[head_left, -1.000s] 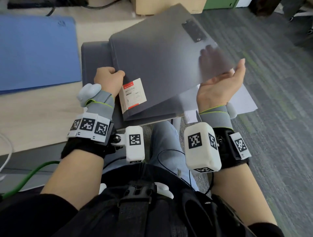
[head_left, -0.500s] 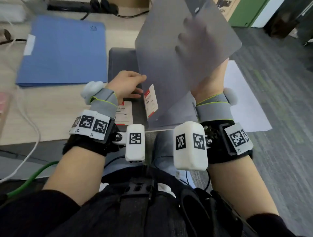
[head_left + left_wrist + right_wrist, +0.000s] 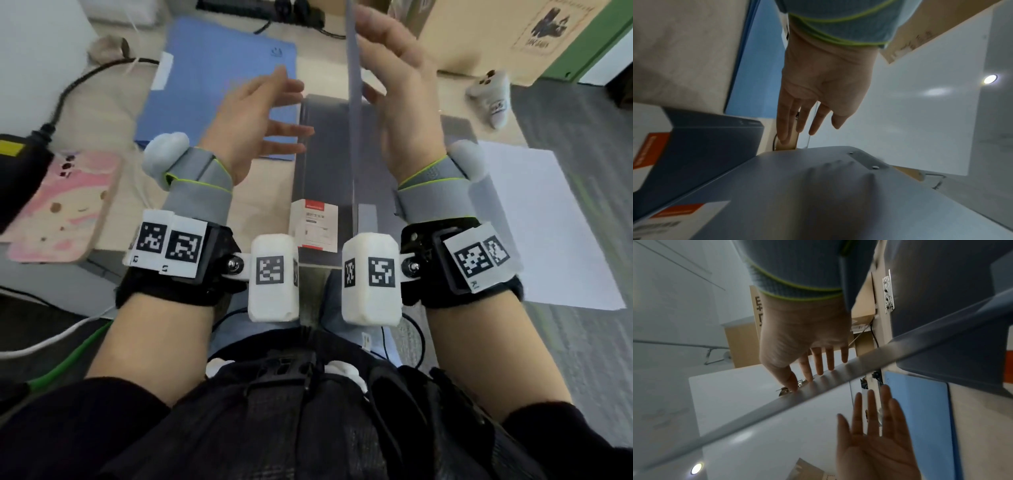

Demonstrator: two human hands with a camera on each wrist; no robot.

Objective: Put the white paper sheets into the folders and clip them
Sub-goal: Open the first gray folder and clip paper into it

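A grey folder (image 3: 325,171) with a white label (image 3: 313,226) lies on the desk in front of me. Its translucent grey cover (image 3: 352,102) stands upright, edge-on in the head view. My right hand (image 3: 387,78) rests flat against the cover's right face with straight fingers (image 3: 819,363), the thumb by a metal clip (image 3: 784,391). My left hand (image 3: 274,113) hovers open just left of the cover, fingers (image 3: 785,123) spread, holding nothing. A white paper sheet (image 3: 534,222) lies to the right of the folder.
A blue folder (image 3: 219,75) lies at the back left. A pink phone case (image 3: 58,205) and a black cable (image 3: 68,89) sit at the left edge. A cardboard box (image 3: 496,34) and a small white toy (image 3: 489,96) are at the back right.
The grey cover has swung up from a slant to upright, pushed by my right hand. My left hand has left the lower folder and lifted, opening beside the cover.
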